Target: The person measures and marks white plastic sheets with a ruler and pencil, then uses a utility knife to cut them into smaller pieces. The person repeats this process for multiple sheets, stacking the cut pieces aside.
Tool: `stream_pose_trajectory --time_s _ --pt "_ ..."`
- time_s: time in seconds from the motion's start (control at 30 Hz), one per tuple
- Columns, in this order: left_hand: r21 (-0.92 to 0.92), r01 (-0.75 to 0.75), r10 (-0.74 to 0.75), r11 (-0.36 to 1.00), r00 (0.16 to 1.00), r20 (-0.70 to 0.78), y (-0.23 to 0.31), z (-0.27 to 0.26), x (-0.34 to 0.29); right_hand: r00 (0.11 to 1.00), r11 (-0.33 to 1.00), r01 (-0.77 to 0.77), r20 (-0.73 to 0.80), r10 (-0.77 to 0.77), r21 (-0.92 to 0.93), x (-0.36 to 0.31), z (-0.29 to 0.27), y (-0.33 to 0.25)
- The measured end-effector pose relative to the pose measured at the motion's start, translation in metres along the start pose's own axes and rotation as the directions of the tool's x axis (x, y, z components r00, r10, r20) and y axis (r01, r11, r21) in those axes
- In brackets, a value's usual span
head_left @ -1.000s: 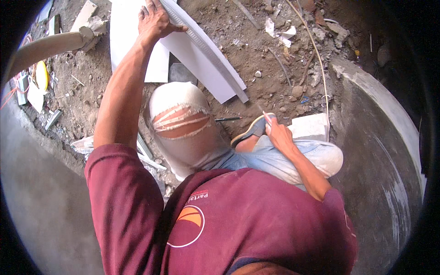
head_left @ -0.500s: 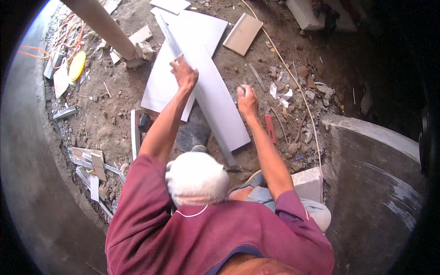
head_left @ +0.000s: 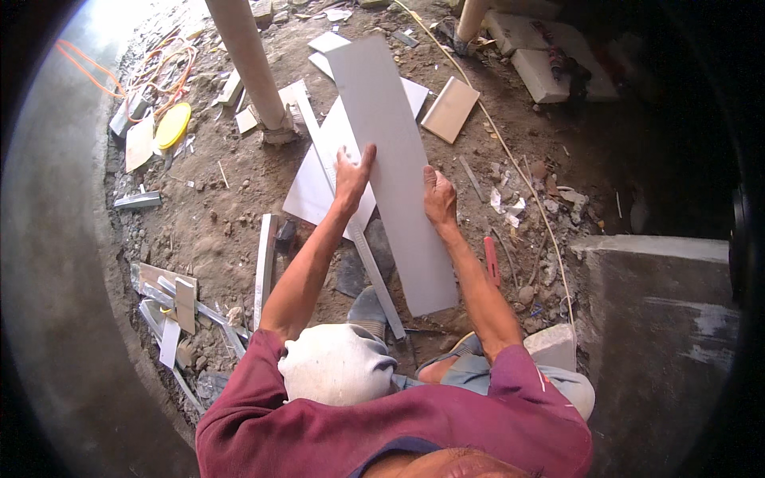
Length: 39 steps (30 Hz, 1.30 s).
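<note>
A long pale grey board strip (head_left: 390, 175) is raised and tilted before me. At its left edge my left hand (head_left: 353, 177) holds it, thumb against its face. Gripping the opposite edge is my right hand (head_left: 439, 197), thumb on top and fingers mostly hidden beneath. Under and left of the strip lies a long, narrow metal straightedge (head_left: 368, 259), close to my left hand. Larger white board pieces (head_left: 309, 191) lie on the dirt below, partly covered by the strip. A red-handled tool (head_left: 492, 260) rests on the ground beside my right forearm.
A post (head_left: 253, 64) stands at the far left, near a yellow disc (head_left: 173, 126) and an orange cord (head_left: 163, 72). Metal offcuts (head_left: 191, 299) lie at left. A tan board (head_left: 450, 110) lies at far right, beside a thin hose (head_left: 522, 151). A low concrete wall (head_left: 661, 248) borders the right.
Both hands have taken hold of the board strip and lifted it from the pile. My right hand was beside it before. The straightedge now lies apart, to its left. The view has shifted.
</note>
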<state>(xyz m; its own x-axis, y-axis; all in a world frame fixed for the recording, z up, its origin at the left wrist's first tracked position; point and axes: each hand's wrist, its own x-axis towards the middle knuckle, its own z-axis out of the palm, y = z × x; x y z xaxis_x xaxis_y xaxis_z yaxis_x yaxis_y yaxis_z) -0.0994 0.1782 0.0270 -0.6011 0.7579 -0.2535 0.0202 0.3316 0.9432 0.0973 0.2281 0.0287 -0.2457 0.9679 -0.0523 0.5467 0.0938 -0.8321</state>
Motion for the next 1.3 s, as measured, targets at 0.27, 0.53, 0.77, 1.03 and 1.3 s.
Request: stream_pose_trajectory --time_s 0.27,0.53,0.77,1.03,1.3 --pt "-0.374 -0.272 0.324 0.887 0.942 0.085 0.139 0.026 -0.065 0.94 0.978 0.123 -0.336 -0.062 0.166 0.016 -0.073 -0.141" --pt "-0.253 -0.385 0.402 0.887 0.916 0.015 0.14 0.022 -0.074 0.867 0.917 0.143 -0.493 0.066 0.373 0.013 -0.076 -0.178" --pt "-0.317 -0.399 0.445 0.86 0.891 0.088 0.141 0.02 -0.075 0.919 0.942 0.055 -0.385 0.082 0.332 0.011 -0.098 -0.182" --pt "-0.337 -0.404 0.46 0.85 0.882 0.104 0.143 0.034 -0.08 0.905 0.862 0.362 -0.353 -0.236 0.354 0.041 -0.166 -0.206" --pt "-0.337 -0.371 0.468 0.865 0.84 0.274 0.149 0.041 -0.067 0.867 0.693 0.484 -0.403 -0.294 0.534 0.08 -0.209 -0.266"
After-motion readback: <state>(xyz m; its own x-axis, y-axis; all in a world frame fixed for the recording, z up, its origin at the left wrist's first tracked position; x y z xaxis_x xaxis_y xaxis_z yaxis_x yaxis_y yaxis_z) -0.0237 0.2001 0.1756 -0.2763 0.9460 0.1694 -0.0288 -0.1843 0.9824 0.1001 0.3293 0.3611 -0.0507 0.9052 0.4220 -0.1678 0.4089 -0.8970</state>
